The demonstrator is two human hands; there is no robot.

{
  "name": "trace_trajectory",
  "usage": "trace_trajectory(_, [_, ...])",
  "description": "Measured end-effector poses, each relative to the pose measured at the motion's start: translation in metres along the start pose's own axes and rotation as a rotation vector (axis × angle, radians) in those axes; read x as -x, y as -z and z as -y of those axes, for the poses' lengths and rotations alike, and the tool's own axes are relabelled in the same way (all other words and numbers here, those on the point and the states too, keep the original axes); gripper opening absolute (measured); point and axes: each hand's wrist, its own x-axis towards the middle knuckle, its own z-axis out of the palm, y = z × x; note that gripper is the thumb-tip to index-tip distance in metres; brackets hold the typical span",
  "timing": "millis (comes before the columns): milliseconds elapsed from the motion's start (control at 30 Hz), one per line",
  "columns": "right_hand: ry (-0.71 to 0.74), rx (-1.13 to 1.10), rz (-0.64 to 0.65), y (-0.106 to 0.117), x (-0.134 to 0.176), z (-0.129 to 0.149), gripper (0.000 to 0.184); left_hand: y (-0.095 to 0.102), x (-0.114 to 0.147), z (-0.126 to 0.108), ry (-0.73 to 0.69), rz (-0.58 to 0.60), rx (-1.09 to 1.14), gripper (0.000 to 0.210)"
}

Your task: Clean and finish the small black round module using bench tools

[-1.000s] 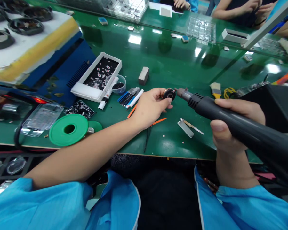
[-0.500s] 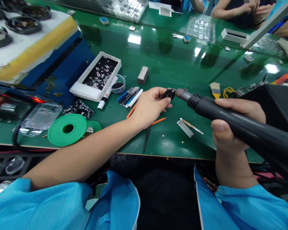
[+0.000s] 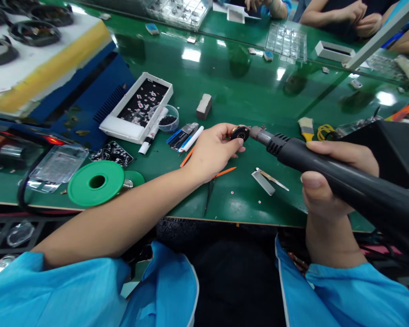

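Note:
My left hand [image 3: 215, 150] pinches a small round black disc [image 3: 240, 133] with a shiny centre between thumb and fingers, held above the green table. In my right hand [image 3: 337, 177] is a black hot air gun [image 3: 327, 165], its fingers wrapped round the handle. The metal nozzle points left and ends right beside the disc's edge; whether they touch I cannot tell. Below the left hand lie dark tweezers [image 3: 208, 196] and an orange-tipped tool [image 3: 226, 171]. A craft knife [image 3: 274, 180] and a grey metal piece [image 3: 263, 182] rest under the nozzle.
To the left are a green spool [image 3: 82, 184], a white tray [image 3: 122, 131] of small parts, a clear cup [image 3: 172, 125] and a marker [image 3: 150, 141]. A grey block [image 3: 203, 107] stands behind. Right lie a brush [image 3: 306, 128] and a black box [image 3: 385, 152]. Co-workers' hands [image 3: 354, 13] show across the table.
The disc has tilted slightly in my left hand, its face turned a little more upward. My right hand and the hot air gun stay almost still. Co-workers' hands at the back have shifted.

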Motion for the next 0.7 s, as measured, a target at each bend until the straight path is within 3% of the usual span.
trace_trajectory(133, [0.084,0.050,0.008,-0.002,-0.006,0.003,0.049,0.001,-0.003,0.001,0.004,0.000,-0.002,0.013])
trace_trajectory(300, [0.086,0.147,-0.124,-0.013,-0.011,0.016,0.039,0.002,0.003,-0.001,-0.010,0.002,-0.018,0.013])
trace_trajectory(433, [-0.028,0.153,-0.219,-0.017,-0.011,0.019,0.045,0.004,0.007,-0.006,-0.010,-0.015,-0.074,0.008])
trace_trajectory(567, [-0.088,0.230,-0.298,0.007,0.001,0.025,0.050,0.001,0.005,-0.010,0.028,-0.020,-0.104,0.016])
trace_trajectory(700, [-0.056,0.316,-0.459,0.057,0.012,0.021,0.054,-0.001,0.005,-0.012,0.032,-0.050,-0.087,0.021])
